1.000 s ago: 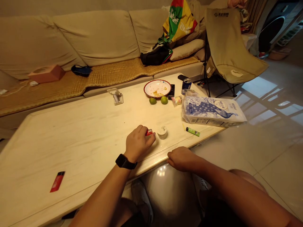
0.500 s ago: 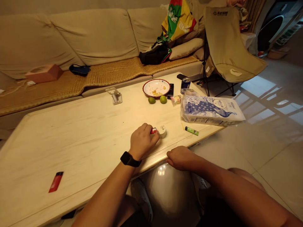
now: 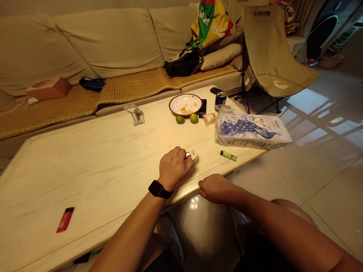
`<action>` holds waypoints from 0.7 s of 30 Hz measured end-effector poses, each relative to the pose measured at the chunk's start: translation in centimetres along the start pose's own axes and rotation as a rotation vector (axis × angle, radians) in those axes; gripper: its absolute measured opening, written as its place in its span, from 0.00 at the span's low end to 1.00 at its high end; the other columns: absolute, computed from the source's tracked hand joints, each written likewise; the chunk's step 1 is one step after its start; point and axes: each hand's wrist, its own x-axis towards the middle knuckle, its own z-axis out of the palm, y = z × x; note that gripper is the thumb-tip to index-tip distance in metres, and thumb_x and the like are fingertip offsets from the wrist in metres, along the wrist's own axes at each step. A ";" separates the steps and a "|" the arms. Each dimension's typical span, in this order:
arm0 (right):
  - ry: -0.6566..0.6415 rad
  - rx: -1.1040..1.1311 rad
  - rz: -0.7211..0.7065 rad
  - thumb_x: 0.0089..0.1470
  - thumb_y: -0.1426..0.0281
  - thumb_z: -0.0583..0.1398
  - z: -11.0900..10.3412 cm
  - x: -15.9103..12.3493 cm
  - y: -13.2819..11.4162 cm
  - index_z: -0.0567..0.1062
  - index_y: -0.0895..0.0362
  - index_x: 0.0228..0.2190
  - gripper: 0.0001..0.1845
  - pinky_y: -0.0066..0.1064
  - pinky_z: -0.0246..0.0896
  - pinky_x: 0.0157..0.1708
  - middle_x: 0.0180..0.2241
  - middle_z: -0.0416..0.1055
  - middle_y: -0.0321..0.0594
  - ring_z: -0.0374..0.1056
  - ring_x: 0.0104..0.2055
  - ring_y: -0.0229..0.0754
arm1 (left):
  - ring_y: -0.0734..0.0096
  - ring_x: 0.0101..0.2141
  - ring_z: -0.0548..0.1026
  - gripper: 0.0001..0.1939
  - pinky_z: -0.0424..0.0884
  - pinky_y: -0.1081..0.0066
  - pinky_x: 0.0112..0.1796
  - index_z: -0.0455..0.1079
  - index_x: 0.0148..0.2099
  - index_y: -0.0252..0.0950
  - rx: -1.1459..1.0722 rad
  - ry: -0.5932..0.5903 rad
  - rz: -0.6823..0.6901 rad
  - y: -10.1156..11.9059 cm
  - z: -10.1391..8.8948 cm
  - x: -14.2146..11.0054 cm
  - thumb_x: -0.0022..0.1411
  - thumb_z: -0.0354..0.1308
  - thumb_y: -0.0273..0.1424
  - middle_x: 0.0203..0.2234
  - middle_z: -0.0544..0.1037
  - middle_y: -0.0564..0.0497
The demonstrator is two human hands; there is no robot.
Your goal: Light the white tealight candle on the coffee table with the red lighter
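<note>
My left hand (image 3: 174, 166), with a dark watch on its wrist, is closed around a red lighter (image 3: 187, 155); only its metal-topped end shows. Right against those fingers is a small round white thing (image 3: 194, 156), like a tape roll, partly hidden by the hand. At the table's near edge my right hand (image 3: 213, 187) is curled into a fist, and whatever its fingers hold, if anything, is hidden. A green lighter (image 3: 228, 155) lies to the right of the white thing. Far to the left is a red and black lighter (image 3: 65, 220) on the pale table (image 3: 93, 162).
A large tissue pack (image 3: 252, 130) covers the table's right end. Behind it stand a blue can (image 3: 220, 99) and a plate with food scraps (image 3: 185, 102). Two green limes (image 3: 194, 118) sit before the plate. A white plastic holder (image 3: 134, 115) lies near the sofa (image 3: 113, 41).
My left hand has shifted slightly right, with the red lighter closer over the white round thing. My right hand stays at the table edge. The whole view has moved a little.
</note>
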 end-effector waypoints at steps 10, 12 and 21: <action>0.009 0.005 -0.007 0.67 0.59 0.53 -0.3 -0.2 -0.1 0.79 0.60 0.44 0.21 0.37 0.66 0.39 0.39 0.81 0.52 0.78 0.43 0.53 | 0.62 0.31 0.71 0.11 0.60 0.63 0.31 0.70 0.33 0.37 -0.009 -0.006 0.023 0.2 0.0 0.1 0.66 0.53 0.37 0.30 0.75 0.45; 0.003 0.009 -0.006 0.67 0.59 0.53 -0.3 -0.2 -0.1 0.79 0.60 0.44 0.21 0.37 0.66 0.40 0.39 0.81 0.52 0.77 0.43 0.53 | 0.62 0.31 0.71 0.11 0.61 0.63 0.31 0.70 0.33 0.37 -0.010 -0.008 0.023 0.2 -0.1 0.1 0.65 0.53 0.37 0.30 0.75 0.45; 0.014 0.004 -0.014 0.66 0.59 0.53 -0.3 -0.1 -0.1 0.79 0.60 0.43 0.20 0.37 0.66 0.38 0.39 0.81 0.51 0.78 0.42 0.54 | 0.62 0.31 0.71 0.11 0.61 0.64 0.31 0.70 0.34 0.37 -0.051 -0.025 0.010 0.3 0.0 0.1 0.65 0.53 0.36 0.30 0.75 0.45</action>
